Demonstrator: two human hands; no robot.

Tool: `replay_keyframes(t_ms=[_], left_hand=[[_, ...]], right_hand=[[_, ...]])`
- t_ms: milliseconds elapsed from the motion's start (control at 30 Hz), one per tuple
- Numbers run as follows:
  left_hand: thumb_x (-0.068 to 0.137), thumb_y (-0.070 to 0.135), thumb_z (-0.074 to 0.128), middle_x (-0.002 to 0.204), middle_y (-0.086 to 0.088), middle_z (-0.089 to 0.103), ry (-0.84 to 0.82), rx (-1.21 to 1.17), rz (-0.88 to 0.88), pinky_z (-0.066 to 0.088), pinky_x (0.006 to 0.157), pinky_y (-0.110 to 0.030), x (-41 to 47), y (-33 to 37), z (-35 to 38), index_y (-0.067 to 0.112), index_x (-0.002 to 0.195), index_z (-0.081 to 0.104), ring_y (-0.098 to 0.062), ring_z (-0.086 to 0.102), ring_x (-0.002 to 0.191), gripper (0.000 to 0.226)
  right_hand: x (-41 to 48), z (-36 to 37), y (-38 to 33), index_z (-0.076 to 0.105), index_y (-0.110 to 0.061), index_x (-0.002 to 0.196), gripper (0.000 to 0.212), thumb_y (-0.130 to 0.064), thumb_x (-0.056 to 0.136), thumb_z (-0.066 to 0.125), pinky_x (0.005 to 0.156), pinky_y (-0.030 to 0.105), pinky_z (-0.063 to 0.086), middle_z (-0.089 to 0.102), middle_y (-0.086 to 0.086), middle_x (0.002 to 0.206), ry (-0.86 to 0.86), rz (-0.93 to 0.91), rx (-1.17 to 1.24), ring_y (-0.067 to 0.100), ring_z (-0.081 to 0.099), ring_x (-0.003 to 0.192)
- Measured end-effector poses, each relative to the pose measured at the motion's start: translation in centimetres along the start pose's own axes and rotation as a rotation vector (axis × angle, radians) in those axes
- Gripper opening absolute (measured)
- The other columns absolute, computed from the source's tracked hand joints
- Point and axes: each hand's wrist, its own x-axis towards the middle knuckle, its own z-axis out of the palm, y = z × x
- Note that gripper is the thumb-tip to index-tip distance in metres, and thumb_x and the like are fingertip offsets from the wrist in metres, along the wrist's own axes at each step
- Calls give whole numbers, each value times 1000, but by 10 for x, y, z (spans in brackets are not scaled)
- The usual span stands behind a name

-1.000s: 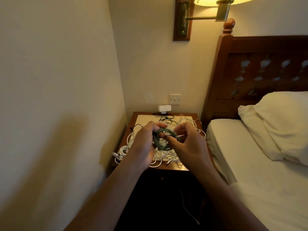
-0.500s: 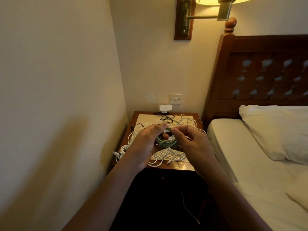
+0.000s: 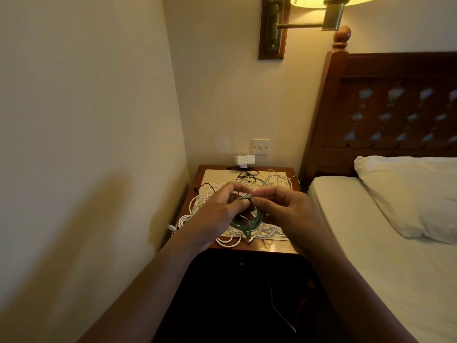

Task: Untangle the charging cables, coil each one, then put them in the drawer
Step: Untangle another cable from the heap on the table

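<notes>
The left hand (image 3: 217,206) and right hand (image 3: 289,211) both pinch the top of the green cable (image 3: 247,225), likely so its loops cannot spring apart. The coil hangs just above the tangled white cables (image 3: 197,206) strewn over the worktop (image 3: 272,247).

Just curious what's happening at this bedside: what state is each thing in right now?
left hand, pinching the green cable
right hand, pinching the same cable
green cable, coiled in loops, held over the nightstand
white cables, tangled heap on the nightstand
drawer, looks shut, front in shadow
wall lamp, lit
</notes>
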Motion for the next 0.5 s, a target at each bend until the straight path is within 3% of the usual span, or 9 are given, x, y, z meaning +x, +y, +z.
replay_keyframes(t_ms=[100,167,267,400,467,500], left_hand=[[106,14,52,105,-9,70,103,-28,58,57,85,-40,5,-5,1,26,119,64,-24,65,94,22],[103,12,52,108,-11,69,145,-88,63,54,87,-44,8,-6,0,28,116,66,-26,63,96,25],[100,17,58,105,-8,69,162,-106,42,50,85,-43,10,-6,3,30,112,68,-24,59,94,21],[102,30,61,93,-9,60,132,-196,-39,53,87,-48,9,-11,7,19,108,71,-21,55,83,16],[104,30,57,95,-11,60,132,-228,-66,54,93,-50,10,-12,8,15,107,70,-24,57,87,20],[105,29,55,95,-10,62,142,-247,-56,55,88,-47,9,-11,8,15,108,69,-23,59,87,20]], right_hand=[[0,2,1,68,-25,119,32,-16,90,76,86,35,63,74,-1,110,33,4,-6,19,74,100],[1,4,2,62,-25,122,39,-17,88,78,86,36,63,76,1,107,3,65,15,19,74,98],[2,9,6,59,-21,120,38,-14,88,78,85,37,63,79,4,100,-32,109,17,19,77,92],[3,14,8,65,-16,116,27,-11,92,74,76,29,60,78,5,98,3,106,43,19,76,92],[3,15,10,65,-17,117,27,-14,92,74,81,32,61,77,4,101,-29,102,27,19,75,96],[2,15,10,65,-17,119,30,-15,91,75,84,34,61,77,3,102,-52,97,8,18,75,97]])
